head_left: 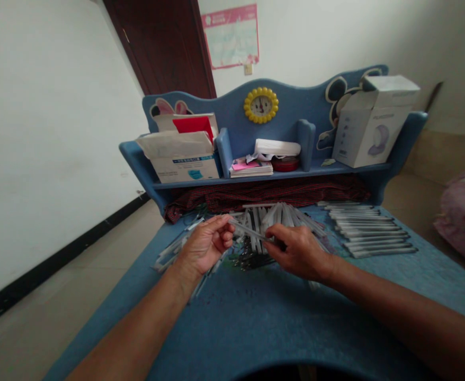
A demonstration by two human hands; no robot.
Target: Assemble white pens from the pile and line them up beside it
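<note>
Both hands meet over the middle of a blue desk. My left hand is closed, its fingertips pinching one end of a thin clear pen tube. My right hand is closed on the tube's other end. Under and behind the hands lies a fanned heap of clear pen tubes, with a dark cluster of pen parts beneath. More tubes lie scattered at the left. A neat row of finished pens lies to the right.
A blue shelf stands at the desk's back with a yellow clock, paper boxes, a white carton and notepads. A dark checked cloth lies under it. Pink bedding is at the right, bare floor at the left.
</note>
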